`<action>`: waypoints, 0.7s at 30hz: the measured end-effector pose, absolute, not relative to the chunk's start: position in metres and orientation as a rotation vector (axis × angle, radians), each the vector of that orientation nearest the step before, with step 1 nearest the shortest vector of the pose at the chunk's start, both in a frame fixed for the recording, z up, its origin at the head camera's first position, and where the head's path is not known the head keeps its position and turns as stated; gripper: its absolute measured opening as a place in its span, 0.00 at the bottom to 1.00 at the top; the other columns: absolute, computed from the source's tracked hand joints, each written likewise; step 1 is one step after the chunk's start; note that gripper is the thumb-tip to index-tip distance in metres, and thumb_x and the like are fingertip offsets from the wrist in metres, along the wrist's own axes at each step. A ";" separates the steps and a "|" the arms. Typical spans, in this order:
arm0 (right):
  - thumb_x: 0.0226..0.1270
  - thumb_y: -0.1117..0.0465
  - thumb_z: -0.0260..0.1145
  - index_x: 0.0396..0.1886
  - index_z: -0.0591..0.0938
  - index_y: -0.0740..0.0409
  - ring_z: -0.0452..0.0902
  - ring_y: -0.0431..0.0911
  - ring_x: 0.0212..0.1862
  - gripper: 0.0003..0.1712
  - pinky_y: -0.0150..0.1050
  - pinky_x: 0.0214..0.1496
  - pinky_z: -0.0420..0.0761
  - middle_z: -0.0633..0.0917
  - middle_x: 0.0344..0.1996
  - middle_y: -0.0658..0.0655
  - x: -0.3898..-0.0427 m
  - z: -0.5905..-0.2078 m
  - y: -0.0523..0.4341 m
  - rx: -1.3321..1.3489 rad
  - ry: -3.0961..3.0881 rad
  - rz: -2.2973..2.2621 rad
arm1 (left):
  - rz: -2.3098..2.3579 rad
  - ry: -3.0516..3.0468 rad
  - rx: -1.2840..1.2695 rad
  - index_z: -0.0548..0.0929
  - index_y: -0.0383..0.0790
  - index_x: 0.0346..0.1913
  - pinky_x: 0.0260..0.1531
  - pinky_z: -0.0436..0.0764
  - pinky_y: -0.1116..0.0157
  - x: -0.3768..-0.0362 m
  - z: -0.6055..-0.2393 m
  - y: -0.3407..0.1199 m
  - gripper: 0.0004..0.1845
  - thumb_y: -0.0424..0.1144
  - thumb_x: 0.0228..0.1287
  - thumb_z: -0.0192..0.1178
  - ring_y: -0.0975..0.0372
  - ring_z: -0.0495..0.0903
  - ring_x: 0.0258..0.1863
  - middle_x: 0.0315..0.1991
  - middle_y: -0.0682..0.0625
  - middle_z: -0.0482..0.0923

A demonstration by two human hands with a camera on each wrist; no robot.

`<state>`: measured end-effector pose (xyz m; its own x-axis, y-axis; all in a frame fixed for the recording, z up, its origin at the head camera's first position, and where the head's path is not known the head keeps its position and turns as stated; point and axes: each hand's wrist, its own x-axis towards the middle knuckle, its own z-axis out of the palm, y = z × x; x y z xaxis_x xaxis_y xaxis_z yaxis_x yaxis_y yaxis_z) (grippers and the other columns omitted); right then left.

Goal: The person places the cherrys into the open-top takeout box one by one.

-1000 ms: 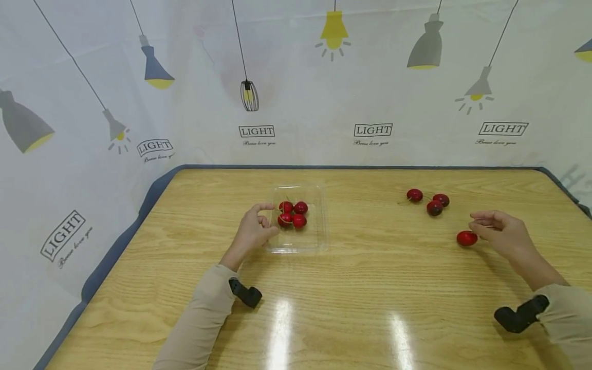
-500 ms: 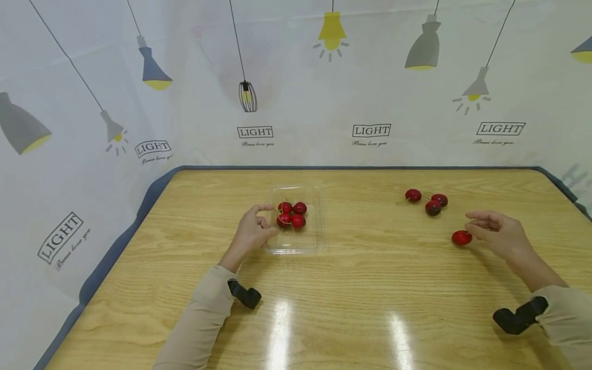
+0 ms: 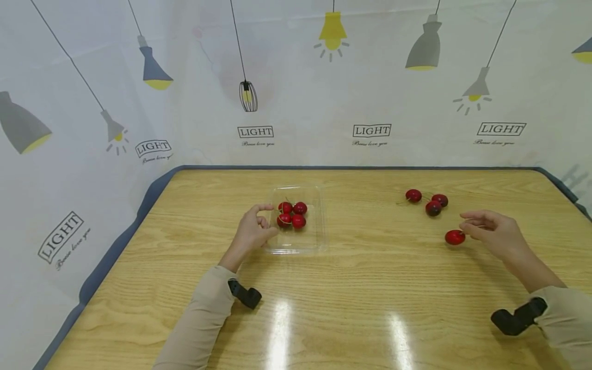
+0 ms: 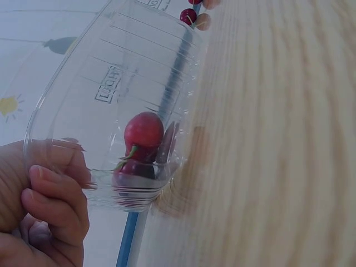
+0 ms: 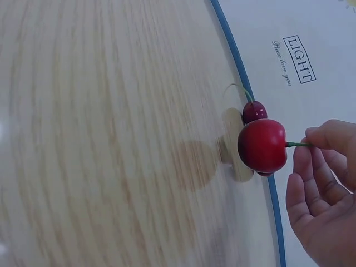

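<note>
My right hand (image 3: pixel 492 234) pinches a cherry (image 3: pixel 455 237) by its stem, low over the desk (image 3: pixel 370 288); my left hand (image 3: pixel 252 231) grasps the clear box (image 3: pixel 319 226). That thin stem could slip or snap, and the cherry would roll off.

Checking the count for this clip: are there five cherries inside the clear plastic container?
No. The head view shows four cherries in the clear container; four others are outside it.

Red cherry (image 3: pixel 455 237) held by stem above table; clear tray (image 3: pixel 319 226) holds four cherries.
</note>
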<state>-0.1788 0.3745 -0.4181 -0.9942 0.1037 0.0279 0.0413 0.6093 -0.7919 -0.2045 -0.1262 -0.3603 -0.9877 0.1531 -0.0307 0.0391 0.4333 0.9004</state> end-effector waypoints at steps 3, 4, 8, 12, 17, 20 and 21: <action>0.52 0.36 0.57 0.54 0.71 0.59 0.72 0.30 0.35 0.38 0.28 0.33 0.75 0.77 0.34 0.37 -0.177 -0.414 0.369 -0.109 -2.752 1.367 | 1.607 2.567 0.176 0.66 0.30 0.56 0.11 0.60 0.70 -0.202 -0.356 -0.125 0.29 0.22 0.45 0.55 0.71 0.56 0.07 0.14 0.51 0.62; 0.52 0.36 0.57 0.54 0.71 0.59 0.72 0.30 0.34 0.38 0.28 0.33 0.75 0.77 0.34 0.37 -0.177 -0.412 0.367 -0.106 -2.753 1.364 | 1.606 2.564 0.176 0.66 0.29 0.56 0.11 0.60 0.71 -0.198 -0.350 -0.123 0.29 0.22 0.46 0.55 0.71 0.55 0.06 0.14 0.50 0.62; 0.56 0.41 0.58 0.54 0.71 0.62 0.73 0.31 0.34 0.34 0.27 0.32 0.75 0.77 0.33 0.38 -0.174 -0.401 0.358 -0.074 -2.755 1.373 | 1.589 2.577 0.167 0.65 0.27 0.56 0.11 0.60 0.72 -0.188 -0.336 -0.119 0.29 0.22 0.46 0.54 0.70 0.56 0.07 0.15 0.50 0.62; 0.58 0.45 0.58 0.53 0.72 0.62 0.74 0.32 0.34 0.30 0.27 0.32 0.74 0.78 0.33 0.39 -0.176 -0.397 0.355 -0.051 -2.749 1.391 | 1.582 2.586 0.170 0.66 0.26 0.56 0.12 0.59 0.72 -0.188 -0.336 -0.119 0.28 0.22 0.45 0.54 0.69 0.56 0.07 0.14 0.50 0.61; 0.56 0.39 0.55 0.53 0.73 0.55 0.75 0.34 0.35 0.31 0.26 0.33 0.74 0.79 0.37 0.44 -0.190 -0.413 0.364 -0.049 -2.756 1.327 | 1.584 2.578 0.183 0.65 0.26 0.56 0.12 0.59 0.72 -0.188 -0.336 -0.120 0.28 0.22 0.45 0.54 0.69 0.56 0.08 0.15 0.50 0.61; 0.56 0.38 0.54 0.52 0.73 0.50 0.74 0.36 0.38 0.30 0.26 0.34 0.74 0.79 0.41 0.49 -0.201 -0.424 0.371 -0.058 -2.775 1.268 | 1.575 2.582 0.179 0.65 0.27 0.56 0.12 0.60 0.72 -0.188 -0.336 -0.120 0.29 0.22 0.46 0.54 0.69 0.56 0.08 0.15 0.50 0.61; 0.57 0.38 0.54 0.52 0.73 0.49 0.74 0.36 0.39 0.28 0.25 0.35 0.74 0.79 0.42 0.50 -0.203 -0.427 0.373 -0.057 -2.779 1.254 | 1.572 2.583 0.176 0.65 0.27 0.56 0.12 0.60 0.72 -0.189 -0.337 -0.120 0.29 0.22 0.46 0.55 0.70 0.55 0.08 0.15 0.50 0.61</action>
